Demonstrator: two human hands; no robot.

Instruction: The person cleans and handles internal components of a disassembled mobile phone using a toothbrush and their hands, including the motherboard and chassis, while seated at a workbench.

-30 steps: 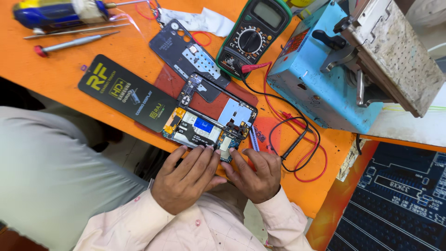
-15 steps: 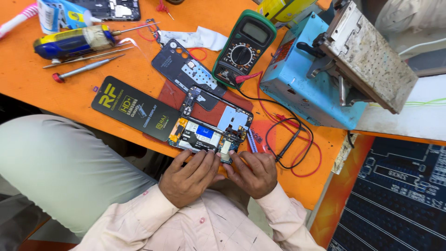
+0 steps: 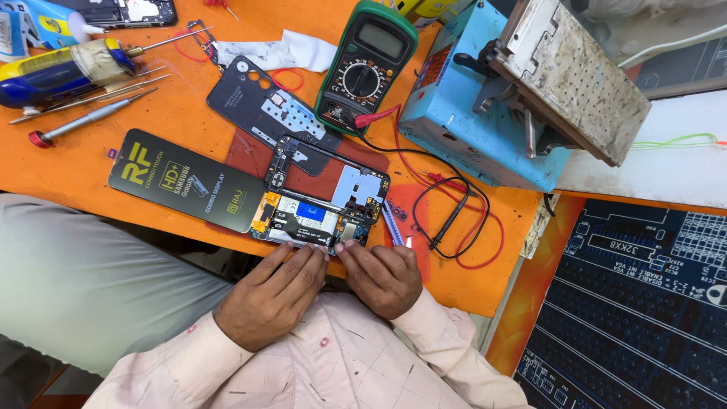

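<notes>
Head view, looking down: the fingertips of the left hand lie close together and press on the near edge of the opened phone. They pinch nothing. The fingertips of the right hand are also together, and they touch the same edge just beside the left ones, so the two hands almost meet there. Both hands are palm down, with the backs toward the camera and the knuckles a little bent. The wrists come out of pale pink sleeves from the bottom of the picture and they angle toward each other.

The opened phone lies flat, its back cover off, at the near edge of the orange table. Its long axis runs from the hands away to the upper left, slightly tilted. The end with the blue part and the green board is next to the fingers, and the far end points to a grey back cover.

A long black display box touches the phone on its left side. Beyond the cover stands a green multimeter; its red and black leads curl on the table to the right of the phone. A blue machine with a grey perforated plate is further right. Screwdrivers lie at the far left, well apart from the hands.
</notes>
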